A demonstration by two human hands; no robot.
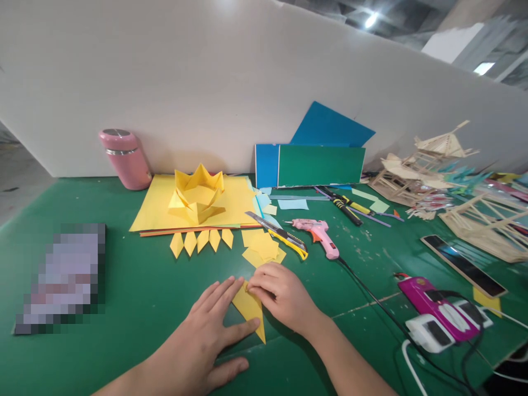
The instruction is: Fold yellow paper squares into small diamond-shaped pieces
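On the green table lies a piece of yellow paper (248, 309), folded to a point toward me. My left hand (214, 324) is spread, its fingers stretched along the paper's left side and its thumb resting on the lower part. At the upper edge, my right hand (280, 294) pinches the paper between thumb and fingers. Just beyond it are loose yellow paper squares (262, 246). Several small folded yellow diamonds (202, 241) lie in a row to the left. Behind them, a folded yellow paper crown (198, 201) sits on stacked coloured sheets (150, 212).
A yellow utility knife (289, 240) with its blade out and a pink glue gun (315, 231) lie beyond my right hand. The gun's black cord runs toward a magenta power strip (441, 313). A pink flask (126, 159) stands back left; wooden stick models (412, 170) are at right.
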